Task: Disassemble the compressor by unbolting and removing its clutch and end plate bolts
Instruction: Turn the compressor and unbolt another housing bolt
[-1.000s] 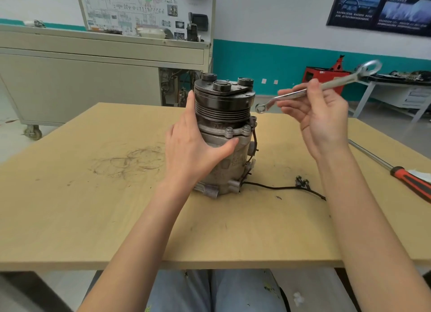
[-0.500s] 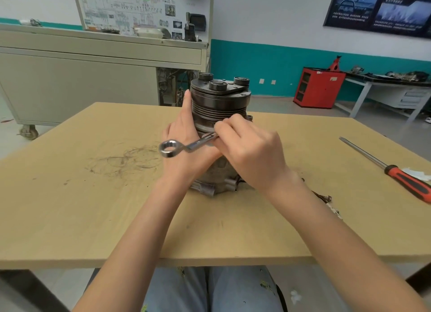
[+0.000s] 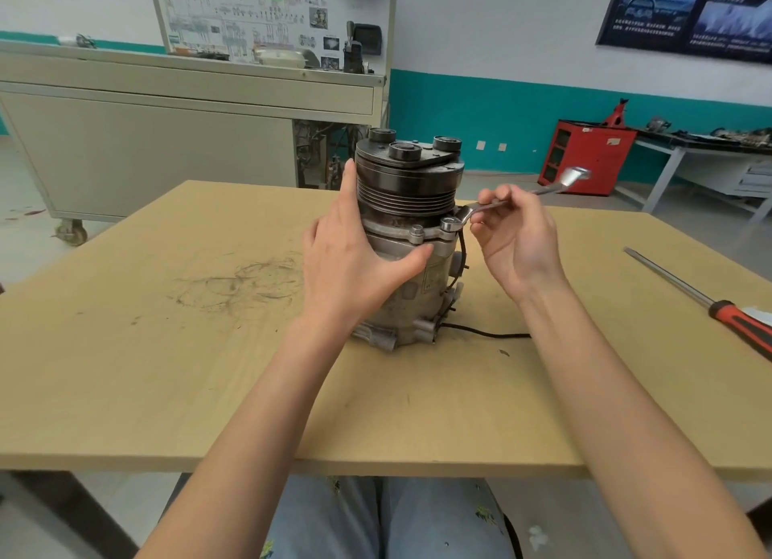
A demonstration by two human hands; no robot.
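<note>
On the tan wooden table, the upright grey metal compressor was gripped by the left hand. The right hand pinched the silver ring spanner, ring seated on the flange bolt, shank running toward 2 o'clock.

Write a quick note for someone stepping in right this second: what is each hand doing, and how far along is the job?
Left hand grips the grey metal compressor, which stands upright on the light wooden table.
Right hand pinches the silver ring spanner; its ring sits over a silver flange bolt.
Done: nothing visibly removed. The dark clutch plate on top and the neighbouring flange bolt are in place.
Left: loosen this bolt, then the others and the clutch.
A long red-handled screwdriver lies on the table to the right.
</note>
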